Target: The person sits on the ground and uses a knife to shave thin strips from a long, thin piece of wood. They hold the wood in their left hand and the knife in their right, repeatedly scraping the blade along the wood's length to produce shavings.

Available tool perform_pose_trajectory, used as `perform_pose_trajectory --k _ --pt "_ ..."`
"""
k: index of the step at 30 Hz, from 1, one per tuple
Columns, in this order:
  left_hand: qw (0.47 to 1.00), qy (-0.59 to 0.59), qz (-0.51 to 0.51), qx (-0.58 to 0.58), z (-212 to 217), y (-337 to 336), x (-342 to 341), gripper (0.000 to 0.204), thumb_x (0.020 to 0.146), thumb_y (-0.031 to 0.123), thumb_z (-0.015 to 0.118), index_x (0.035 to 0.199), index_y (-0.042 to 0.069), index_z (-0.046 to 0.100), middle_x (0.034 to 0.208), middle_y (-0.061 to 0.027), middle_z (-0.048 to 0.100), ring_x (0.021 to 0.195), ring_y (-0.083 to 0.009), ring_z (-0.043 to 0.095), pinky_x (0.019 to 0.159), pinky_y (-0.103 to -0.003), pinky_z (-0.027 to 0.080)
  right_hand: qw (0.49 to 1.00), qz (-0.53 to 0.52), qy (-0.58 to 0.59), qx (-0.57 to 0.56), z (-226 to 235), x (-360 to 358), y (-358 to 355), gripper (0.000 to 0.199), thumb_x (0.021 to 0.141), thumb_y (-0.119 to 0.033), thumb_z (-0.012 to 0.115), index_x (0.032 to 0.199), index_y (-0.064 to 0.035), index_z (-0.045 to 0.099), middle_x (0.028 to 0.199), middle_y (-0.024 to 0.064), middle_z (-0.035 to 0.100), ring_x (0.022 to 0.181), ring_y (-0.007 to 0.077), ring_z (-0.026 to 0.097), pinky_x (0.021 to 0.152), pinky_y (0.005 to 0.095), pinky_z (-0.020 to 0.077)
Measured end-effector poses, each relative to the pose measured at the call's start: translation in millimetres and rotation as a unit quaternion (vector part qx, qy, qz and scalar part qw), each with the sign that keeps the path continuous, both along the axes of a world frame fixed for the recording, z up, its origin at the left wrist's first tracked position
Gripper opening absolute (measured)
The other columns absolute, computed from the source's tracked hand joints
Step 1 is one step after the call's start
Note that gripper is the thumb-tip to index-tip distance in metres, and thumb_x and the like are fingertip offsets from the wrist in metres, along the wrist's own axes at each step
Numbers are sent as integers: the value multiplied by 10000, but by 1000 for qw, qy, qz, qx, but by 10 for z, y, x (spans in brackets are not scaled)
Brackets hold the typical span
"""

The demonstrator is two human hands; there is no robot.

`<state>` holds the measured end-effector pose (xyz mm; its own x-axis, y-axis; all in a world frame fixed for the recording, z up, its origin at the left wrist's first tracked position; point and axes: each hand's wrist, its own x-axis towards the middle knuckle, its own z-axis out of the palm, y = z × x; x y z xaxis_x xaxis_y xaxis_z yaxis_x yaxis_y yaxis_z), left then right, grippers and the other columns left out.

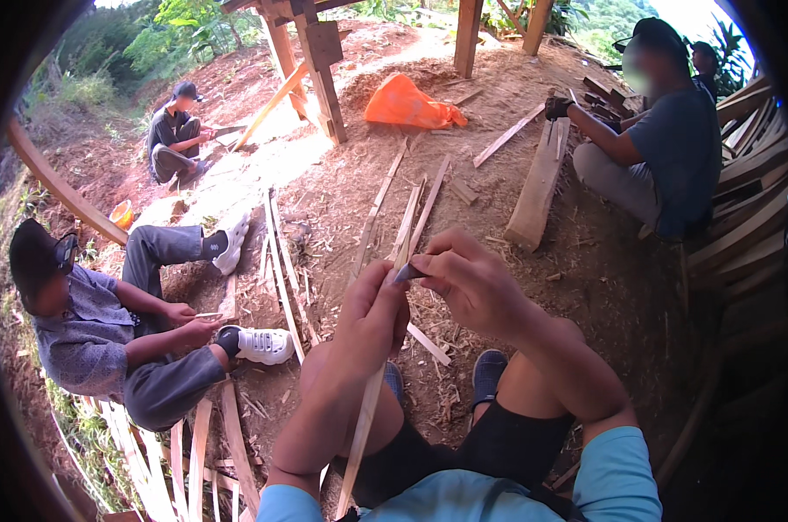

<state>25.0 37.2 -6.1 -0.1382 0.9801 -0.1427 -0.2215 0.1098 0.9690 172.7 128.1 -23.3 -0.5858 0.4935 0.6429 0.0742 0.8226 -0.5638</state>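
Observation:
A long, thin wooden strip (pixel 362 428) runs from my lap up through my left hand (pixel 369 311), whose fingers are wrapped round it near its upper end. In my right hand (pixel 474 283) is a small knife; its short dark blade (pixel 409 272) rests against the strip just beside my left thumb. The knife's handle is hidden inside my right fingers. Both hands meet above my knees, almost touching each other.
Wooden strips (pixel 281 270) and shavings lie on the dirt floor. A thick plank (pixel 537 196) stands ahead right, by a seated person (pixel 681 139). Another person (pixel 89 322) sits at left, a third (pixel 174 139) farther back. An orange sheet (pixel 407 103) lies near wooden posts (pixel 320 74).

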Motion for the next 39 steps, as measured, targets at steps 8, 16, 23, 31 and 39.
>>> perform_pose_trajectory --k 8,16,23,31,39 --pt "997 -67 -15 18 -11 15 -66 198 991 238 406 933 65 482 514 7 424 317 -69 329 285 -214 251 994 -103 4 41 23 -91 -108 184 803 -85 653 981 -80 607 882 73 539 705 254 616 570 351 499" --pt "999 -40 -5 11 -1 -34 -49 198 989 244 422 934 64 485 551 5 450 362 -62 359 307 -207 268 989 -138 34 27 48 -90 7 179 845 -84 616 1017 -65 572 875 108 530 716 284 598 584 376 487" --pt "998 -57 29 3 69 -34 -50 180 972 231 455 922 65 503 541 23 441 356 -35 343 299 -186 246 999 -37 21 -17 7 -88 -114 154 844 -45 619 980 -18 552 877 136 551 744 287 597 605 349 478" --pt "999 -5 38 36 34 -13 -33 189 981 235 435 910 71 498 501 32 415 338 -33 326 296 -187 235 996 -75 40 -12 41 -166 -152 155 831 -51 621 977 -43 570 844 107 542 711 297 603 587 380 479" --pt "998 -19 49 41 50 12 -61 181 987 227 425 917 77 497 499 46 402 340 -24 314 300 -184 217 995 -72 61 -33 14 -240 -120 146 838 -67 624 971 -45 569 849 108 543 720 302 603 580 378 476"
